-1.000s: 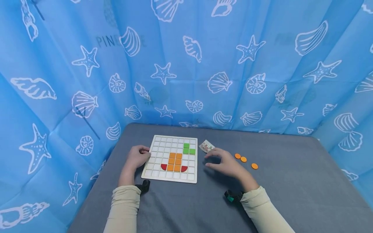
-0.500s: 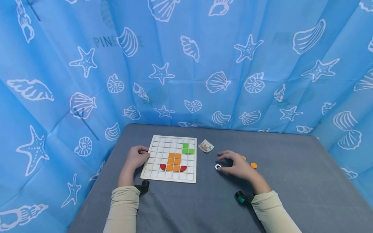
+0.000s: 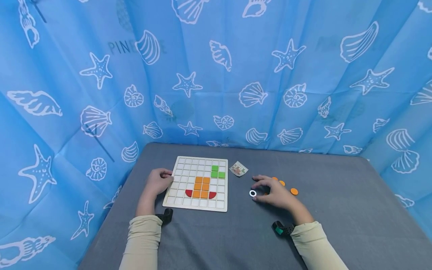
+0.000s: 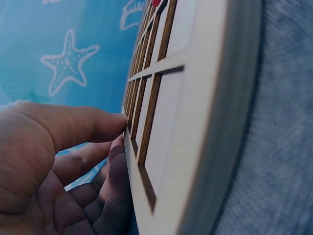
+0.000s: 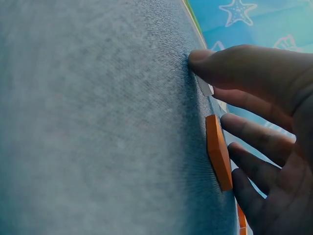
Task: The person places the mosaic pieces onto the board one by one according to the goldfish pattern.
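Note:
A pale wooden grid board (image 3: 222, 207) with white squares lies on the grey table. Orange squares (image 3: 201, 187), red quarter-round pieces (image 3: 212, 195) and green squares (image 3: 214, 174) sit in its cells. My left hand (image 3: 158, 183) holds the board's left edge at the fingertips, as the left wrist view shows. To the right of the board, my right hand (image 3: 275, 191) is low over the table, fingers spread and bent. Its thumb (image 5: 234, 66) is at a small white disc with a black centre (image 3: 252, 193), partly hiding it. An orange piece (image 5: 218, 152) lies below the palm.
A small square picture card (image 3: 239, 169) lies just right of the board's upper corner. Several orange round pieces (image 3: 294, 191) are beside and behind the right hand. A blue shell-print curtain (image 3: 216, 75) hangs along the table's far edge.
My right hand has moved right, from near the card to the white disc, then shifted only slightly. The disc and nearby orange piece now show. My left hand stays at the board's edge.

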Available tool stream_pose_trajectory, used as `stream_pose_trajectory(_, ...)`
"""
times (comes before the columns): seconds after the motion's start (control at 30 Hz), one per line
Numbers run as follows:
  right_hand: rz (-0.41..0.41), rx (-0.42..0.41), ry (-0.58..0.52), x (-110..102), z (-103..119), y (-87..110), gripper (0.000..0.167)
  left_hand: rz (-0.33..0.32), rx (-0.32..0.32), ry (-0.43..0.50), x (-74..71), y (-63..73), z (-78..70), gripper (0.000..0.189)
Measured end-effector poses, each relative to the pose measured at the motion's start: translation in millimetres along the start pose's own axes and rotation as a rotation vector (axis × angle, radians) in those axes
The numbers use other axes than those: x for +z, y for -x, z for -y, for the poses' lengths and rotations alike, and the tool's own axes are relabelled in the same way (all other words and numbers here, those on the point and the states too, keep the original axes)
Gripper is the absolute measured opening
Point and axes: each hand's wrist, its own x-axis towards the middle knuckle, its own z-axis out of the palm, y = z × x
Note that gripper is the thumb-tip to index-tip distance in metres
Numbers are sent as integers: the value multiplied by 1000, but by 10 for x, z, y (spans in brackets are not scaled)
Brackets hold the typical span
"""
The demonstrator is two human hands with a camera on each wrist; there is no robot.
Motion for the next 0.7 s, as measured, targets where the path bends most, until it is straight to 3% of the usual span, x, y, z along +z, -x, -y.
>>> stream_pose_trajectory(0.7, -6, 17, 10, 21, -6, -21, 18, -9, -5, -1, 8, -3, 2, 29)
